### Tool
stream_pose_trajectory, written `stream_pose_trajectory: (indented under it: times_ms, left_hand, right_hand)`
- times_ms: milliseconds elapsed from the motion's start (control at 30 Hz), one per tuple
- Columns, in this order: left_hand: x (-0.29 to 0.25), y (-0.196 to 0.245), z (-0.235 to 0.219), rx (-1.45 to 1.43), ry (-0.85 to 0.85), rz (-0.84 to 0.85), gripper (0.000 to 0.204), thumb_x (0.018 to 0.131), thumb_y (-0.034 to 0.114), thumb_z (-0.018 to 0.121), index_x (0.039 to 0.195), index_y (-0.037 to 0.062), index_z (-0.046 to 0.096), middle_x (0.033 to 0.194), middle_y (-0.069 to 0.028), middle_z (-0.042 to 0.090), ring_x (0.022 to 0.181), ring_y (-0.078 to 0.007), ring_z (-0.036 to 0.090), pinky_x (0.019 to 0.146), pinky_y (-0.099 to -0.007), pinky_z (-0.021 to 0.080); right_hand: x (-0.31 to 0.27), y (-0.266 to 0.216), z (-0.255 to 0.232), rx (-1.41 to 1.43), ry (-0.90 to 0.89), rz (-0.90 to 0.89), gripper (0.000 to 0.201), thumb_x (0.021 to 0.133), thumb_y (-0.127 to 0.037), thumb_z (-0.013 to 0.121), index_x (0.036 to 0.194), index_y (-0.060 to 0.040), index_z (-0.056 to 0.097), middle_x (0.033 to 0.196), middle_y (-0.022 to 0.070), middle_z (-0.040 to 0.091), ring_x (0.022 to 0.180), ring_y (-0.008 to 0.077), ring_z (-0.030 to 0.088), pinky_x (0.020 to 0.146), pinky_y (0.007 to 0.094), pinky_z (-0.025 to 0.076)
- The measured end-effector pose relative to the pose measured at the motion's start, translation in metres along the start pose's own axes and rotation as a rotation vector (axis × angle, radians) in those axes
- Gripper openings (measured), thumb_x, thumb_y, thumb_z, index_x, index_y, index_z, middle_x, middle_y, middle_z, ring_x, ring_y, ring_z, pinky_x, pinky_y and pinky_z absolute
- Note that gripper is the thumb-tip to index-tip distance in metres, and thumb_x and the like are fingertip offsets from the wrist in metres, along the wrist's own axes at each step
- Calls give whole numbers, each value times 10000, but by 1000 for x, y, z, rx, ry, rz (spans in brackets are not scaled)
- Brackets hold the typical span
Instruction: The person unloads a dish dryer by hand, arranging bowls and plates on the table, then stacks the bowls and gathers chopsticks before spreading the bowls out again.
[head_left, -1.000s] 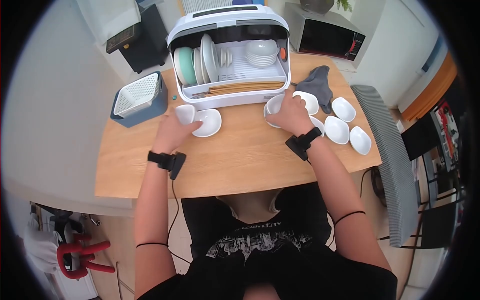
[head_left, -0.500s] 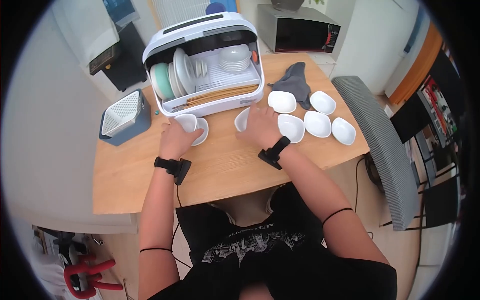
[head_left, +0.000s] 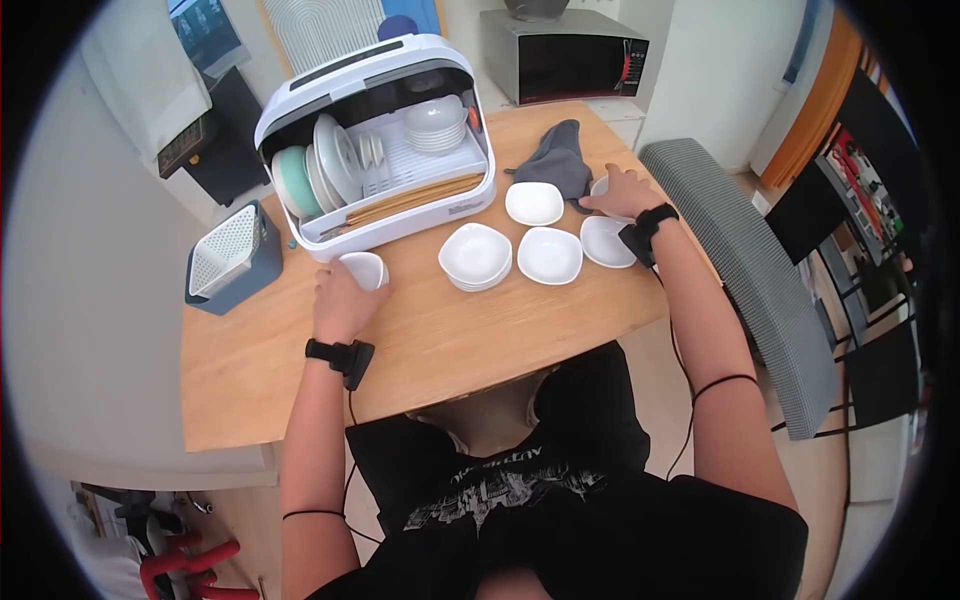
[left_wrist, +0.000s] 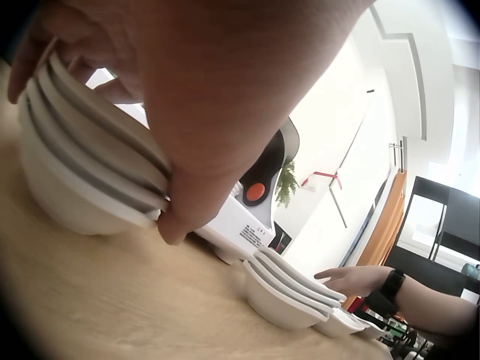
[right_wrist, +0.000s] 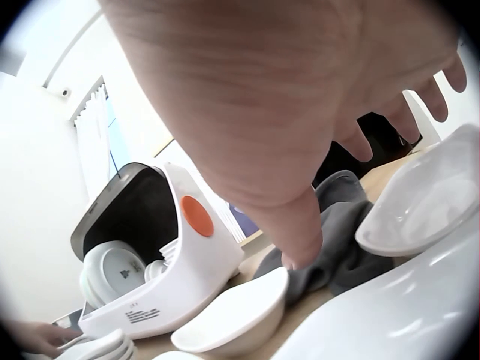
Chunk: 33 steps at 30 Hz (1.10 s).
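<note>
My left hand [head_left: 345, 302] grips a stack of white bowls [head_left: 364, 268] at the left; in the left wrist view its fingers reach over one side of the rims and the thumb presses the other. My right hand [head_left: 624, 192] is stretched over the farthest white bowl [head_left: 599, 187] at the right, partly covering it. Its fingers are spread, and the right wrist view shows the thumb above the bowls. Between the hands stands another stack of white bowls [head_left: 475, 254]. Single white bowls [head_left: 550, 256] lie to its right, one near a grey cloth [head_left: 556, 165].
A white dish cabinet [head_left: 380, 225] with its lid up stands behind, holding plates, small bowls and chopsticks. To its left sits a blue bin with a white basket [head_left: 262, 262]. A microwave [head_left: 570, 65] is at the back; a grey padded bench [head_left: 735, 270] borders the table's right side.
My right hand has left the middle stack and moved right over the far bowl. The left hand's bowl, earlier beside another, is now stacked. The head view has turned right.
</note>
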<state>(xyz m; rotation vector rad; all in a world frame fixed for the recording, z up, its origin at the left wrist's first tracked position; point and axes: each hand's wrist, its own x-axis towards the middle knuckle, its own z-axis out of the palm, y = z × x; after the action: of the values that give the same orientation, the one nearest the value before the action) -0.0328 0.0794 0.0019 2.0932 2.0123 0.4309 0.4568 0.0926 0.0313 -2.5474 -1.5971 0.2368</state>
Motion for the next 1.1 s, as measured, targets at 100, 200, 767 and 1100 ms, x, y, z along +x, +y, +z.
stream_pose_trajectory:
  times_ms: [100, 200, 767, 1100]
  left_hand:
    - [-6, -5, 0, 51, 46, 29, 1183, 772, 542, 909, 1590, -120, 370, 1326, -349, 595, 1200, -537, 644, 1008, -521, 578]
    - [-15, 4, -1, 139, 120, 61, 1138, 777, 530, 928, 1596, -68, 412, 1386, -338, 582, 1308, -523, 572, 1096, -578, 507]
    - [6, 216, 46, 128, -279, 1084, 933, 777, 362, 930, 1592, 156, 526, 1636, -165, 512, 1537, -425, 425, 1264, -569, 331]
    - [19, 243, 47, 312, -428, 1032, 966, 685, 332, 965, 1545, 162, 557, 1546, -82, 609, 1430, -365, 504, 1183, -546, 348]
  right_hand:
    - [12, 8, -4, -76, -131, -58, 1048, 742, -601, 884, 1570, -78, 512, 1469, 269, 617, 1422, 446, 566, 1116, 534, 517]
    - [14, 8, -9, -45, -139, -12, 1128, 731, -522, 885, 1671, -103, 423, 1589, 317, 507, 1476, 502, 507, 1194, 527, 474]
    - [-99, 118, -22, 71, -101, -342, 1023, 763, -456, 893, 1632, -107, 481, 1523, 285, 538, 1405, 523, 517, 1189, 539, 469]
    - [-96, 118, -17, 58, -147, -341, 995, 755, -364, 878, 1627, -103, 476, 1528, 266, 539, 1434, 480, 494, 1225, 504, 435]
